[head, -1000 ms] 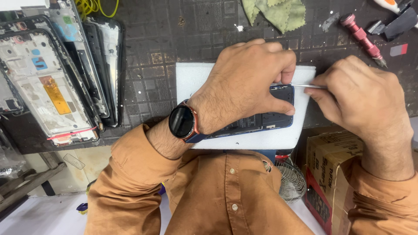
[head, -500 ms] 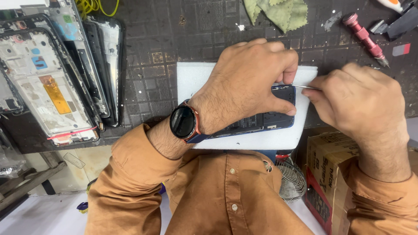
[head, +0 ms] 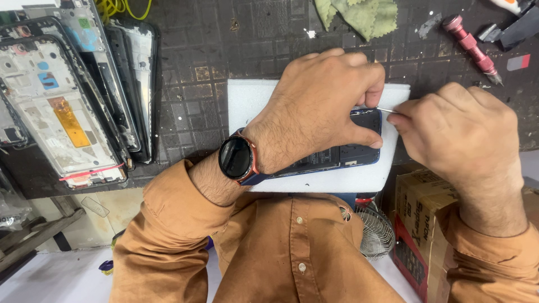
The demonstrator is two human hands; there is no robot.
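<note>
Blue phone point(head: 342, 154) pinned by left hand point(head: 320, 106); right hand point(head: 455, 132) pinches thin tool point(head: 386, 110) above brown carton point(head: 421, 224).

A phone point(head: 342, 154) lies on a foam pad point(head: 247, 101), phone frames point(head: 62, 112) to its left, screwdriver point(head: 469, 47) far right.

Most of the blue phone point(head: 348, 154) under the left hand point(head: 320, 112); thin tool's tip hidden.
</note>
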